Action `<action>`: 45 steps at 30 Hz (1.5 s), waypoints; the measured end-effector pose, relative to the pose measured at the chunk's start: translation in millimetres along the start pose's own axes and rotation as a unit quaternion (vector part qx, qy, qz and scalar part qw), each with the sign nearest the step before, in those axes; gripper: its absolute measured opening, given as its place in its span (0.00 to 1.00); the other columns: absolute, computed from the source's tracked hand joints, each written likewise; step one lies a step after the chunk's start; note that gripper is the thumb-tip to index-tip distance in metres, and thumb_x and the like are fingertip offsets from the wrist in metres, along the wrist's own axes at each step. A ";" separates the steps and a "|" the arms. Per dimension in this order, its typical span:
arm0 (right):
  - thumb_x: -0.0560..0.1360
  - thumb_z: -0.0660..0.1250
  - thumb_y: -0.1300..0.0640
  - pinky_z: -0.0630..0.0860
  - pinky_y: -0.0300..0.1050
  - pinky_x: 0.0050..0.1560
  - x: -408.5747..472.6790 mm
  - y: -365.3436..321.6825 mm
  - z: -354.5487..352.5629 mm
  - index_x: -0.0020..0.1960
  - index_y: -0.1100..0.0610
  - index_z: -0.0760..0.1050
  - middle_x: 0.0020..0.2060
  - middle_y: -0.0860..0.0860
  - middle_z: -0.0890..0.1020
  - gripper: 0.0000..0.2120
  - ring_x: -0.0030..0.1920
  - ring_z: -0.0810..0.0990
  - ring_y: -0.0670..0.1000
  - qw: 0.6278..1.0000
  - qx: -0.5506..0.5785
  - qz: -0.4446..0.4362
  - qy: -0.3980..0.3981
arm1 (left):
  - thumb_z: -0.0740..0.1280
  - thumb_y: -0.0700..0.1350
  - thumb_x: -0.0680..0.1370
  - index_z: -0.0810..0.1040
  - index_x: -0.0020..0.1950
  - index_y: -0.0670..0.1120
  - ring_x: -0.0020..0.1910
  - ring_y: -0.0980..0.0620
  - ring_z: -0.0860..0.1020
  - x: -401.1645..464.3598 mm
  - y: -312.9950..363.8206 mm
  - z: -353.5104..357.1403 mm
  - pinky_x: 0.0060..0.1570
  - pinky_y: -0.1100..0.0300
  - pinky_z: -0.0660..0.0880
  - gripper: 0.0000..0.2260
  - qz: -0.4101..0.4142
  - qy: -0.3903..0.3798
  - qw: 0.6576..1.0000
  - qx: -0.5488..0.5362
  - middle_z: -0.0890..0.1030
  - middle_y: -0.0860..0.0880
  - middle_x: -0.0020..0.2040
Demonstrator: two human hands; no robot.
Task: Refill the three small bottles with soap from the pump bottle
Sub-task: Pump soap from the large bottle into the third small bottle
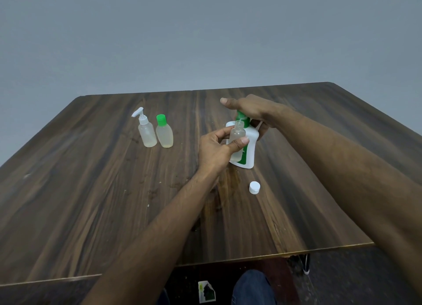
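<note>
The left hand [217, 146] grips an uncapped small clear bottle [237, 134] by its belly, mouth held up under the spout of the white pump bottle [247, 149]. The right hand [249, 109] lies flat on the green pump head [242, 117], fingers straight, pressing. The small bottle looks like thin, light plastic — likely to flex if squeezed and slippery once soapy, so a mid-body hold seems soundest. The pump bottle is stiffer, broad-based and upright on the wood-grain worktop [91, 190]. Its white cap [254, 187] lies near the front. Two further small bottles — one pump-topped [146, 131], one green-capped [164, 133] — stand touching at the left, each with a little pale liquid at the bottom.
</note>
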State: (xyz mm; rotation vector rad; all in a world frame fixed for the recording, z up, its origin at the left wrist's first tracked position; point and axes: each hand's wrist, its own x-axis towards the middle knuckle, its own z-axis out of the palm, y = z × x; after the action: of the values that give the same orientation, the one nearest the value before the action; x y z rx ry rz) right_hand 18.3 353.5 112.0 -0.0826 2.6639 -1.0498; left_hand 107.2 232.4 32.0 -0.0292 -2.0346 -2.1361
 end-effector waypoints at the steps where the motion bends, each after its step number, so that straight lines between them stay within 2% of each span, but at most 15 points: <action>1: 0.75 0.61 0.27 0.81 0.50 0.33 0.5 0.5 0.7 0.51 0.57 0.76 0.44 0.55 0.83 0.32 0.41 0.85 0.59 1.000 0.001 0.000 0.004 | 0.79 0.42 0.68 0.84 0.55 0.48 0.55 0.49 0.83 0.1 -0.6 0.4 0.59 0.46 0.79 0.16 0.001 0.001 1.000 0.000 0.85 0.48 0.53; 3: 0.76 0.61 0.28 0.80 0.50 0.32 1.1 0.3 2.2 0.54 0.59 0.76 0.44 0.55 0.83 0.32 0.41 0.85 0.59 1.000 -0.002 -0.001 0.014 | 0.79 0.42 0.68 0.84 0.53 0.50 0.54 0.50 0.83 -0.3 -0.9 0.4 0.58 0.47 0.79 0.15 0.002 0.000 1.000 0.000 0.86 0.49 0.53; 7: 0.71 0.60 0.23 0.81 0.48 0.29 -3.8 -1.2 1.3 0.49 0.58 0.77 0.42 0.54 0.83 0.36 0.38 0.85 0.57 1.000 0.005 -0.002 0.008 | 0.79 0.43 0.68 0.84 0.55 0.48 0.54 0.51 0.83 0.5 -1.6 -0.4 0.57 0.48 0.79 0.16 0.004 0.000 1.000 0.003 0.86 0.50 0.52; 11: 0.67 0.58 0.19 0.83 0.53 0.33 -5.4 -2.6 -3.5 0.56 0.56 0.76 0.46 0.56 0.84 0.42 0.43 0.86 0.59 1.000 0.018 0.005 -0.015 | 0.79 0.43 0.68 0.84 0.57 0.46 0.54 0.50 0.83 1.3 -2.2 -0.7 0.58 0.46 0.79 0.18 -0.001 0.001 1.000 0.002 0.86 0.49 0.53; 13: 0.68 0.58 0.20 0.83 0.53 0.34 -3.9 -2.0 -3.4 0.57 0.56 0.75 0.47 0.55 0.83 0.40 0.43 0.85 0.59 1.000 0.017 0.004 -0.015 | 0.79 0.42 0.68 0.84 0.57 0.46 0.55 0.49 0.82 1.8 -2.9 -0.7 0.59 0.46 0.78 0.18 -0.001 0.001 1.000 0.003 0.85 0.48 0.53; 17: 0.73 0.60 0.24 0.82 0.52 0.34 -0.3 -0.2 -0.4 0.51 0.56 0.76 0.45 0.55 0.83 0.33 0.42 0.85 0.59 1.000 0.003 -0.001 0.000 | 0.79 0.43 0.68 0.84 0.55 0.48 0.55 0.50 0.82 2.0 -2.6 -0.9 0.58 0.46 0.79 0.17 -0.002 0.002 1.000 0.001 0.85 0.50 0.53; 22: 0.75 0.58 0.26 0.81 0.51 0.35 -0.3 0.5 2.9 0.59 0.61 0.78 0.45 0.57 0.83 0.38 0.43 0.85 0.60 1.000 0.007 -0.006 0.014 | 0.79 0.43 0.68 0.84 0.56 0.48 0.56 0.49 0.82 2.9 -3.3 -0.8 0.59 0.45 0.78 0.17 -0.005 0.005 1.000 0.001 0.85 0.50 0.53; 27: 0.69 0.57 0.20 0.83 0.56 0.40 -6.8 -3.8 -0.9 0.57 0.59 0.77 0.46 0.56 0.83 0.42 0.44 0.85 0.60 1.000 0.016 0.002 -0.004 | 0.79 0.43 0.68 0.84 0.56 0.49 0.55 0.50 0.82 2.0 -3.2 -0.9 0.59 0.45 0.78 0.17 -0.002 0.003 1.000 0.003 0.86 0.50 0.53; 30: 0.71 0.58 0.21 0.84 0.58 0.42 -6.8 -3.7 -1.5 0.60 0.57 0.76 0.48 0.56 0.83 0.41 0.45 0.85 0.60 1.000 0.016 0.006 -0.009 | 0.79 0.43 0.68 0.84 0.56 0.48 0.55 0.50 0.82 2.1 -3.1 -0.2 0.59 0.46 0.79 0.17 0.000 0.003 1.000 0.006 0.85 0.50 0.53; 34: 0.74 0.59 0.25 0.81 0.51 0.34 -3.3 -0.3 1.4 0.60 0.61 0.77 0.45 0.56 0.84 0.39 0.42 0.85 0.59 1.000 0.008 0.000 0.010 | 0.79 0.43 0.68 0.84 0.56 0.48 0.55 0.50 0.83 2.4 -3.2 -0.4 0.58 0.45 0.79 0.17 -0.004 0.001 1.000 0.000 0.86 0.50 0.53; 37: 0.75 0.59 0.26 0.80 0.50 0.33 -2.5 0.6 2.7 0.59 0.61 0.78 0.44 0.56 0.84 0.38 0.41 0.85 0.58 1.000 0.007 -0.006 0.019 | 0.79 0.43 0.68 0.84 0.56 0.47 0.56 0.49 0.82 2.1 -3.3 -0.5 0.59 0.44 0.78 0.18 -0.007 0.000 1.000 -0.001 0.85 0.49 0.53; 41: 0.70 0.58 0.21 0.82 0.52 0.35 -6.6 -0.6 -0.2 0.55 0.60 0.78 0.45 0.57 0.84 0.42 0.42 0.85 0.59 1.000 0.020 -0.001 0.007 | 0.79 0.42 0.68 0.84 0.57 0.47 0.55 0.48 0.82 2.5 -3.1 -0.8 0.59 0.44 0.78 0.18 -0.007 -0.001 1.000 0.003 0.85 0.48 0.53; 45: 0.67 0.57 0.19 0.84 0.57 0.39 -7.5 -2.8 -3.7 0.56 0.59 0.77 0.47 0.57 0.84 0.45 0.44 0.85 0.60 1.000 0.024 0.009 -0.010 | 0.79 0.43 0.68 0.84 0.57 0.46 0.56 0.48 0.82 2.4 -0.9 -1.1 0.59 0.44 0.78 0.18 -0.006 0.000 1.000 0.009 0.85 0.48 0.54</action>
State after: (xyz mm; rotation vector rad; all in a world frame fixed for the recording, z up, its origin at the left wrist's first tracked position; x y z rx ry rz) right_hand 24.4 355.1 118.2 -0.0589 2.6150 -1.1006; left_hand 104.9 231.0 31.3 -0.0151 -2.0595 -2.1241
